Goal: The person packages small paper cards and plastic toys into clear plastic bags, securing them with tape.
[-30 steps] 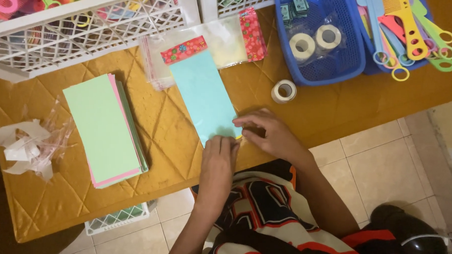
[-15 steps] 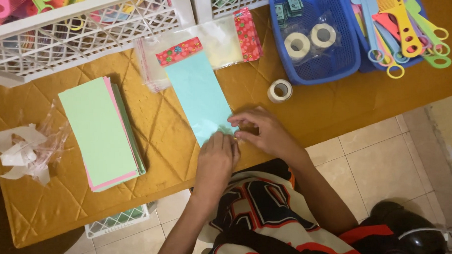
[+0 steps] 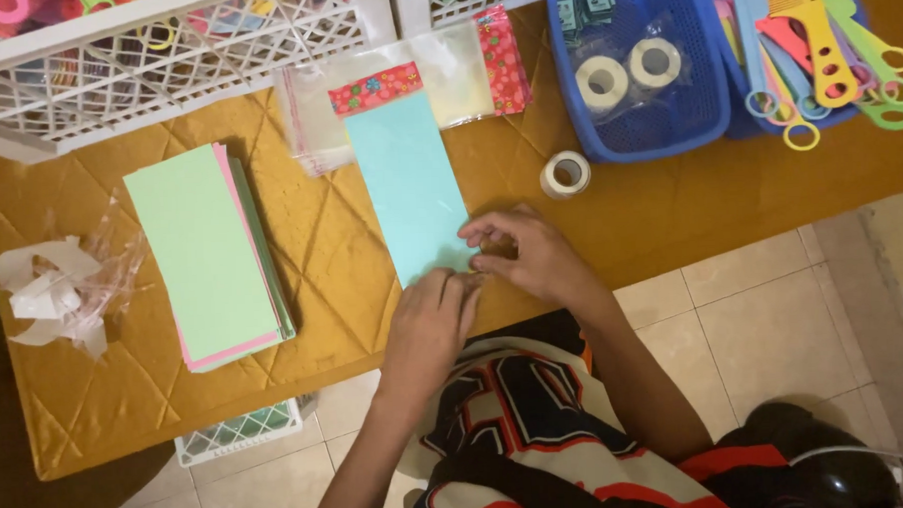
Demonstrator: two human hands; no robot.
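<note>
I see both hands at the near end of the light blue paper sheet (image 3: 409,190), which lies flat on the mustard quilted tabletop (image 3: 670,211). My left hand (image 3: 429,325) rests palm down, fingers together, on the sheet's near edge. My right hand (image 3: 532,256) curls its fingertips together, pinching the sheet's near right corner (what's under them I cannot tell). A tape roll (image 3: 566,174) sits just beyond, a green-and-pink paper stack (image 3: 206,253) well to the left.

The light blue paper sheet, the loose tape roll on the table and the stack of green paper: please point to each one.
light blue paper sheet (image 3: 406,185), head view, middle of the sheet.
loose tape roll (image 3: 566,174), head view, on its white rim.
stack of green paper (image 3: 203,251), head view, middle of the top green sheet.
</note>
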